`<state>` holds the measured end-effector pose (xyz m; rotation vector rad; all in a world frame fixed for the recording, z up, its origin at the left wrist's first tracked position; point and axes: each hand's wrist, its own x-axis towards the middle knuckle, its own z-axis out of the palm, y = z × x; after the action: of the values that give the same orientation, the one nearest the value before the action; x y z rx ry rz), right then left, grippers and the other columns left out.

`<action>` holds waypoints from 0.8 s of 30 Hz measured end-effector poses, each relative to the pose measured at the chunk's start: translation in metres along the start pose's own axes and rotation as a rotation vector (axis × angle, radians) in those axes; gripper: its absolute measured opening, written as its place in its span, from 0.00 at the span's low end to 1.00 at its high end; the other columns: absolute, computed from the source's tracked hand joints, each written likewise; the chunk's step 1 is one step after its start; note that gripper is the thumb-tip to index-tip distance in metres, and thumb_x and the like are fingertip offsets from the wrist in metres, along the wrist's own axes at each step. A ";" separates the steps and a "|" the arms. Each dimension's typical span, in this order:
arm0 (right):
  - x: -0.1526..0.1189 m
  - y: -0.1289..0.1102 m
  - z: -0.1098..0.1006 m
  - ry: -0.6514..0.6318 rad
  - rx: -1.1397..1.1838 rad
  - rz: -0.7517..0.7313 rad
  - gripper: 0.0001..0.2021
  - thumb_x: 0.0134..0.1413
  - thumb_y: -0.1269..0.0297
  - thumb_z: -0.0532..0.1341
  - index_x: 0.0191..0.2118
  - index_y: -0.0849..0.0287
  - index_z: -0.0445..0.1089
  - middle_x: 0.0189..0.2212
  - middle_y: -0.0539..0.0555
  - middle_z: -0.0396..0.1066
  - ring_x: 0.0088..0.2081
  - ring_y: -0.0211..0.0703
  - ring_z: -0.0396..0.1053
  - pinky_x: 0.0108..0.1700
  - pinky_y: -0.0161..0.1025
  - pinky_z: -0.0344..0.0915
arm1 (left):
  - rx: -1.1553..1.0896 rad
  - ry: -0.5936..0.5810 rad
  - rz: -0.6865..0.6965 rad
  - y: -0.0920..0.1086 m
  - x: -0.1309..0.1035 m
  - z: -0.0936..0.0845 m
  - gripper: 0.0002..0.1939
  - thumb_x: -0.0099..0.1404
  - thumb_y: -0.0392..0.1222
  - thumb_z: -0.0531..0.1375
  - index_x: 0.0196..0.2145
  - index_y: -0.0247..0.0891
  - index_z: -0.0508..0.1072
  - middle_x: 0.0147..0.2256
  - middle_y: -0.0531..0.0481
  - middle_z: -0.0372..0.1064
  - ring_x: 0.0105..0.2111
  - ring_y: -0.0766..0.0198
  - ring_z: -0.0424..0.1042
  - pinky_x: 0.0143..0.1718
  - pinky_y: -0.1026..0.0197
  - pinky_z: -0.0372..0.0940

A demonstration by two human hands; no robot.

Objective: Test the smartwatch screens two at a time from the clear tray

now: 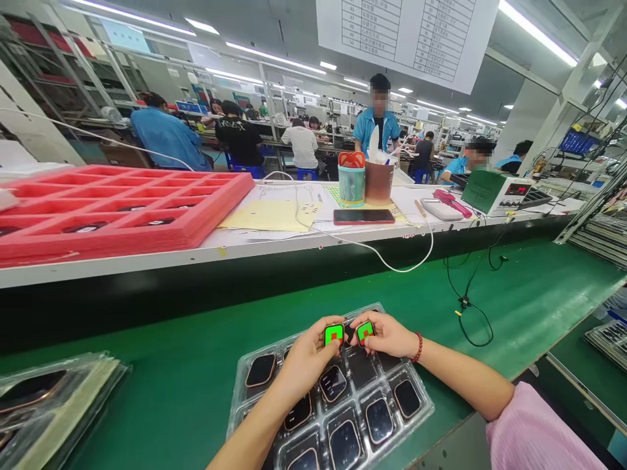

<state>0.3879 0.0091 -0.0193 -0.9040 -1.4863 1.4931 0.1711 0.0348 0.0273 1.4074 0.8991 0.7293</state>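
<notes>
- Holding one lit watch face in each hand, that's the head view, both hands raised just over the clear tray (430,406).
- Left hand (311,352), closed on the left watch face (334,335), thumb at its lower edge; green screen, red patch.
- Right hand (392,337), pinching the right watch face (365,333), its screen green and red too; the two faces sit side by side, a dark gap between.
- Red beads (418,347) circle the right wrist, and a pink sleeve (533,427) shows farther up that arm.
- Under the hands, dark-screened watch faces (344,444) lie in the tray's compartments, the tray itself on the green bench (176,391).
- Over at the left edge, stacked clear trays (98,398), a dark screen in there as well.
- Up on the white ledge (274,240): red foam tray (210,219), phone (364,217), teal cup (351,186) beside brown cup (379,184), green power unit (482,189) farther right.
- Beyond the ledge, a person in blue (363,127) stands facing this way; others sit behind.
</notes>
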 end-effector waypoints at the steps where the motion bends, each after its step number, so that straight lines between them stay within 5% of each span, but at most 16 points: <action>1: 0.000 0.000 0.000 -0.001 -0.004 0.000 0.20 0.53 0.71 0.67 0.52 0.60 0.66 0.38 0.53 0.75 0.28 0.32 0.68 0.33 0.32 0.68 | 0.004 -0.006 0.003 0.001 0.000 0.000 0.27 0.50 0.50 0.64 0.46 0.35 0.70 0.35 0.46 0.75 0.35 0.57 0.72 0.39 0.55 0.67; 24: -0.001 -0.006 0.003 0.011 -0.058 0.000 0.10 0.56 0.68 0.64 0.44 0.62 0.70 0.30 0.51 0.75 0.23 0.32 0.65 0.26 0.30 0.63 | 0.075 -0.049 0.043 0.001 -0.002 0.000 0.20 0.54 0.53 0.64 0.40 0.36 0.73 0.32 0.47 0.73 0.30 0.60 0.68 0.32 0.58 0.65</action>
<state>0.3859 0.0070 -0.0130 -0.9451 -1.5278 1.4496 0.1702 0.0337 0.0288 1.5087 0.8678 0.6965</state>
